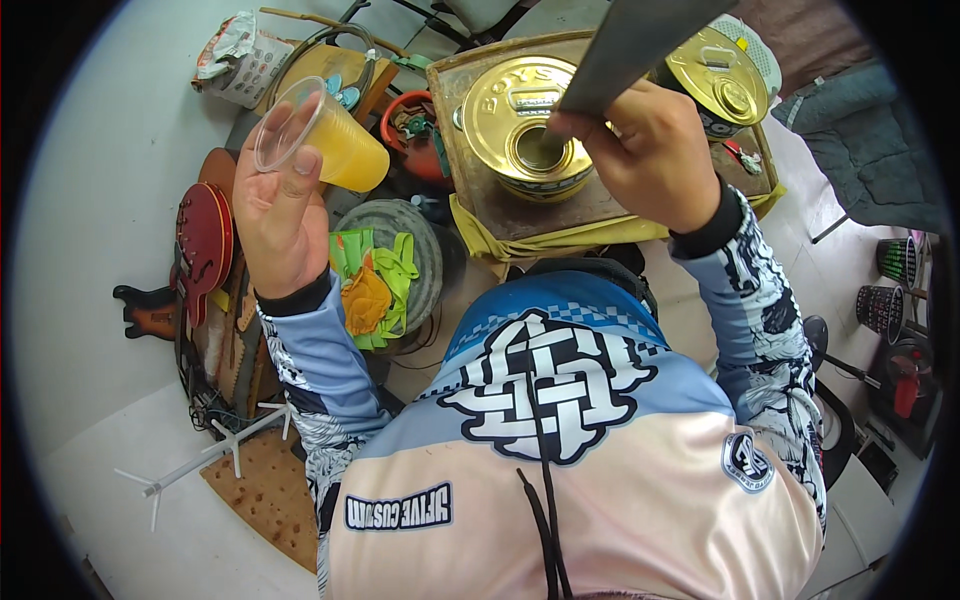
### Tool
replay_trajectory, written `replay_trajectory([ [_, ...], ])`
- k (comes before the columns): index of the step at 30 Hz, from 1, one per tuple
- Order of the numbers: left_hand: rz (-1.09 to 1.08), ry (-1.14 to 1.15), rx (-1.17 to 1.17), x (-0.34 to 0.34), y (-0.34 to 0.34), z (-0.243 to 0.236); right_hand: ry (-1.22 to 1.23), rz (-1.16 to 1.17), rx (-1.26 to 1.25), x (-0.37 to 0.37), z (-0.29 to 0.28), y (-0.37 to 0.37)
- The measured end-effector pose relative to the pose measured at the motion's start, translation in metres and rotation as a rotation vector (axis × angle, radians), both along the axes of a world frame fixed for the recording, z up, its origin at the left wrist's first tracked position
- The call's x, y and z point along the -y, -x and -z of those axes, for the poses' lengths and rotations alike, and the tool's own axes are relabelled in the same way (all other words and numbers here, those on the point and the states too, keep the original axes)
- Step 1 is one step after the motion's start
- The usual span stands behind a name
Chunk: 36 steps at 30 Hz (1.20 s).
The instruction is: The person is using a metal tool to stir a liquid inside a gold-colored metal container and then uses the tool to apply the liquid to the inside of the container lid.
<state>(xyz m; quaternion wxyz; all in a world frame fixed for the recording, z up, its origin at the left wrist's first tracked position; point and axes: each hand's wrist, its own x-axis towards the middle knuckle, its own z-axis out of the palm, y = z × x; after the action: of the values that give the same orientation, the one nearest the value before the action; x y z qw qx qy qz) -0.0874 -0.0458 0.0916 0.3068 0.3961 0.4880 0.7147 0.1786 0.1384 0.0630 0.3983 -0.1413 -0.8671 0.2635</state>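
desk (475,205) | gold-topped can (500,95) on it, mouth uncovered | dark flat bar (650,45) over can, contact unclear | right hand (665,150) closed round bar; left hand (275,215) part-curled, gripping cup | clear cup (345,150), tilted, yellow liquid inside

Yellow liquid (358,158), gold can lid (500,118), red guitar (207,238), black-and-white patterned sleeves (772,325)

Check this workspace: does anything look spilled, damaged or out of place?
No spill is evident. What stands out is the yellow cloth, hanging crumpled and uneven along the near edge of the brown tabletop, whose surface looks stained and worn.
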Motion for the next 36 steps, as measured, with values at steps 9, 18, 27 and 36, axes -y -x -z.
replay_trajectory([
  [9,0.076,-0.011,0.039,-0.001,0.009,0.023,-0.032,0.010,0.049,0.019,-0.005,0.002],
  [18,0.159,-0.022,0.048,-0.004,0.018,0.039,-0.116,0.110,0.097,0.034,0.004,0.015],
  [27,0.147,0.043,-0.025,-0.007,0.005,0.064,-0.073,0.283,0.092,0.047,-0.001,0.017],
  [36,0.096,0.030,-0.106,-0.015,-0.012,0.078,-0.130,0.258,0.066,0.030,-0.003,0.017],
])
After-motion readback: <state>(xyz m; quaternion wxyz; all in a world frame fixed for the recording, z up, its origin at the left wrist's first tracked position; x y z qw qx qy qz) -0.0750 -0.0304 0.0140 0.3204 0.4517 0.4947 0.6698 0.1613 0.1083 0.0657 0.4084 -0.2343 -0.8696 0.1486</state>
